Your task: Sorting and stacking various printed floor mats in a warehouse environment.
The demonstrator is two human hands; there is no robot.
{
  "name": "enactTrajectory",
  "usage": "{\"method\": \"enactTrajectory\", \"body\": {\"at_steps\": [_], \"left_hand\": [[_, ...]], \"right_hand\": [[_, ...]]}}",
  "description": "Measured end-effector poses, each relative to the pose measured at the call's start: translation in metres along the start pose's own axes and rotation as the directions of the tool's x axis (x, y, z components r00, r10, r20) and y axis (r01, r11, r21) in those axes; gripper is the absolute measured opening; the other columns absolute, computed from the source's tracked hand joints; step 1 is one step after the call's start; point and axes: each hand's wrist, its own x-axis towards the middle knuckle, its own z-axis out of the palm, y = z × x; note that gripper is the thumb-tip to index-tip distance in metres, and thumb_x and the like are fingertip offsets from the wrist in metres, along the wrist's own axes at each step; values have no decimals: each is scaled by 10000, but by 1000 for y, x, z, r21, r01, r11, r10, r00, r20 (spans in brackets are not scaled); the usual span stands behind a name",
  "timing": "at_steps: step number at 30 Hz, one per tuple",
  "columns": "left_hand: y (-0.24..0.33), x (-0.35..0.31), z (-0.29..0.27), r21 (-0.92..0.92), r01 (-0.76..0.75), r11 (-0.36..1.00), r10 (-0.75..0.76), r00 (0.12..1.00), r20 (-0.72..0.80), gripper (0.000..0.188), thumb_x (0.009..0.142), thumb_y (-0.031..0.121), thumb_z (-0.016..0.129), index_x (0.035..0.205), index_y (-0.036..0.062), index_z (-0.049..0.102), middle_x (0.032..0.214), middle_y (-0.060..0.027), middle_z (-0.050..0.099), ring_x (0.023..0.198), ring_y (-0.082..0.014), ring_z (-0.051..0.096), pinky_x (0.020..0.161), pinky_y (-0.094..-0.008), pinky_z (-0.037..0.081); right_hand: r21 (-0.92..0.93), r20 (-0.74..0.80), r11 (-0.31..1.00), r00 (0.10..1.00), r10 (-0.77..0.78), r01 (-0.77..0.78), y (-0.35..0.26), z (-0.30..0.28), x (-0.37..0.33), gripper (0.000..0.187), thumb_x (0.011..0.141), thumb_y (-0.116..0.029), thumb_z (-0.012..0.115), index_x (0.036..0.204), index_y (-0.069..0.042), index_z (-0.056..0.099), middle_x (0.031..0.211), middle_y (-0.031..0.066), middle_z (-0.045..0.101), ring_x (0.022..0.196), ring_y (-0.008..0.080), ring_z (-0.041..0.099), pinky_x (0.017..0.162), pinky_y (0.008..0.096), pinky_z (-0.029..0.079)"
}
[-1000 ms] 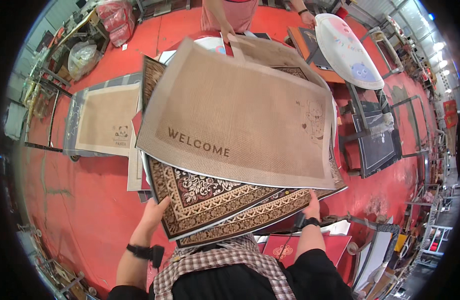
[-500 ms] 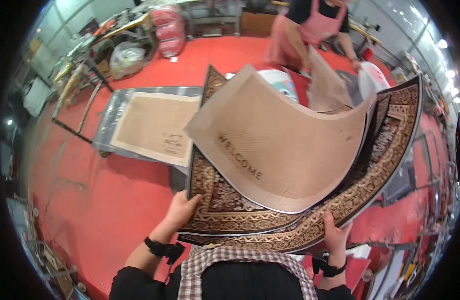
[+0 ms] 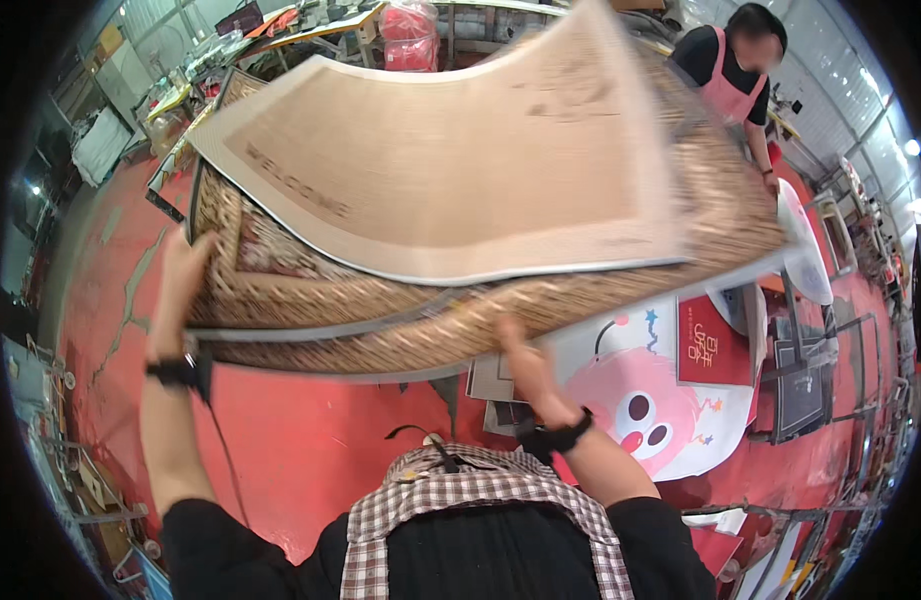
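Observation:
Both of my hands carry a loose pile of floor mats in front of me. On top lies a beige mat point(image 3: 440, 170) with dark lettering and a grey edge, curved so its far right corner rises. Beneath it are brown mats point(image 3: 270, 285) with an ornate carpet pattern, blurred on the right. My left hand point(image 3: 185, 275) grips their left edge, thumb on top. My right hand point(image 3: 528, 365) holds the near edge right of the middle, its thumb over the patterned face and its other fingers hidden underneath.
To the right lie a white mat with a pink cartoon creature point(image 3: 630, 400) and a red mat point(image 3: 718, 340). A co-worker in a pink apron point(image 3: 735, 95) touches a white rounded mat point(image 3: 802, 240). Pink wrapped bundles point(image 3: 410, 45) and worktables stand behind. Metal racks point(image 3: 830, 370) line the right.
The pile has moved left, away from me and up, with both hands on it. It now covers the table at the left, and the cartoon mat has come into sight. My view has turned left.

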Motion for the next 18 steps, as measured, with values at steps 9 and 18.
{"method": "enactTrajectory", "body": {"at_steps": [9,18], "left_hand": [[-163,87,31,55,32,998,-40,989,140,308,865,155,454,1108,-33,461,1149,-159,511,1037,-218,496,884,-313,377],[-80,-113,222,-109,735,669,-440,510,739,525,869,183,498,1323,66,263,1134,-119,483,938,-170,548,785,-282,436]], "right_hand": [[-156,392,987,919,34,31,73,80,3,334,817,-234,512,1080,-30,540,927,85,604,857,163,561,765,291,442],[499,-610,866,697,376,-31,177,-154,-31,351,816,-253,516,1084,-28,482,935,112,570,819,182,565,702,318,448]]}}
